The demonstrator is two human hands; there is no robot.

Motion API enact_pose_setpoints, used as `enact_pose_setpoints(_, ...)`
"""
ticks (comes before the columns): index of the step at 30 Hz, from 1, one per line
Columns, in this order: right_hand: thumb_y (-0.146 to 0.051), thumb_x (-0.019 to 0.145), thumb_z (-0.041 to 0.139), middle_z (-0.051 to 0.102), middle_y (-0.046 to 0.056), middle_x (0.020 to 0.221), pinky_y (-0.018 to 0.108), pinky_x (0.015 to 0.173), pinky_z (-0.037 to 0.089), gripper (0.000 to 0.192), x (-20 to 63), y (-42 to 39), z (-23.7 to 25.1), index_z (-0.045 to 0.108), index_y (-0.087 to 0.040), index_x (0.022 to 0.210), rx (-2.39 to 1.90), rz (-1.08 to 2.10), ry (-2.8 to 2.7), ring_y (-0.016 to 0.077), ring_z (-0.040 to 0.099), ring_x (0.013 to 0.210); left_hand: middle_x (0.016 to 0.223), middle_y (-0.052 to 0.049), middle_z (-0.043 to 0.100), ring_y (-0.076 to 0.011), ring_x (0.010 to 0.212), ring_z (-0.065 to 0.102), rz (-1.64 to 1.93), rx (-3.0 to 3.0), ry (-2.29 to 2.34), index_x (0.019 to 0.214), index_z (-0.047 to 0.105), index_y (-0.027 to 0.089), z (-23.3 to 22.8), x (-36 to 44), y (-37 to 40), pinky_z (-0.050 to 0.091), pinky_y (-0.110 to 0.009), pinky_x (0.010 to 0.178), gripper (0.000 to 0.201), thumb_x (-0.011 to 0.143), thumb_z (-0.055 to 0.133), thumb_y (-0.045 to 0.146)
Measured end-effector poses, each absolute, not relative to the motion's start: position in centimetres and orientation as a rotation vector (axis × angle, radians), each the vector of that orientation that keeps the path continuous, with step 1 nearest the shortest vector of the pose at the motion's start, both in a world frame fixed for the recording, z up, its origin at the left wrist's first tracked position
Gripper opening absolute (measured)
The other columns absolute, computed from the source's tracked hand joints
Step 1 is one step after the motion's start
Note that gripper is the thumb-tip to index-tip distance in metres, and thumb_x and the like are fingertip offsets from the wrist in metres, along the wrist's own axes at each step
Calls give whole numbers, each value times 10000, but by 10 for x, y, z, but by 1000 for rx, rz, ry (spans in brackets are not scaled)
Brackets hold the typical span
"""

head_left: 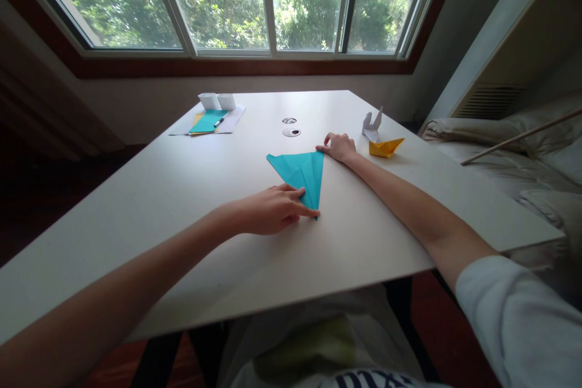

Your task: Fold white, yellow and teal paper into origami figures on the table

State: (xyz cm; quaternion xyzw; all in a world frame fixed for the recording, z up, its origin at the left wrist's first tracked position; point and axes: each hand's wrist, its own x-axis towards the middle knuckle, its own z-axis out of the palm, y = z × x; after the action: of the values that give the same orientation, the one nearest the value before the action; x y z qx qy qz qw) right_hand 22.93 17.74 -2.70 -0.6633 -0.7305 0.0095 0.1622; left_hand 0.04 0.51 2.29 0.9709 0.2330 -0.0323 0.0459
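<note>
A folded sheet of teal origami paper (297, 168) lies on the white table in front of me, roughly triangular, with crease lines across it and its narrow point towards me. My left hand (273, 209) rests over its lower left side, fingers stretched and apart, one fingertip on the paper and another at the near point. At the upper right corner, my right hand (339, 147) has its fingers curled, with thumb and finger closed on the paper's edge. The underside of the paper is hidden.
On the right stand a grey-white folded paper figure (371, 127) and a yellow paper boat (385, 148). Coloured sheets (207, 122), a pen (220, 122) and two white containers (217, 101) sit far left. Two round cable-hole covers (291, 132) lie beyond the paper.
</note>
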Motion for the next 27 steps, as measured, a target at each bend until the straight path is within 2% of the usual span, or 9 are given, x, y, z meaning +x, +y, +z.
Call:
enact_pose_setpoints(14, -591, 758, 529, 662, 71, 953, 396, 819, 402, 414, 233, 178, -28, 621, -224, 925, -1856, 20, -2062, 269, 532, 991, 1203, -93, 576, -273, 1240, 420, -93, 2958, 720, 1261, 528, 303, 24, 2, 4, 364, -368, 982, 404, 887, 467, 160)
enact_pose_setpoints(21, -590, 756, 528, 666, 82, 926, 400, 815, 402, 419, 233, 179, -31, 620, -218, 927, -1839, 3, -2061, 281, 532, 995, 1170, -85, 591, -259, 1234, 425, -135, 2977, 731, 1268, 518, 315, 25, 3, 4, 356, -357, 974, 439, 878, 444, 129)
enact_pose_setpoints(27, -435, 852, 455, 664, 92, 945, 368, 797, 398, 306, 236, 177, -27, 608, -205, 986, -1765, 15, -2135, 249, 553, 937, 1178, -82, 589, -263, 1215, 437, -122, 2982, 724, 1268, 522, 308, 24, 0, 4, 356, -363, 967, 444, 871, 451, 123)
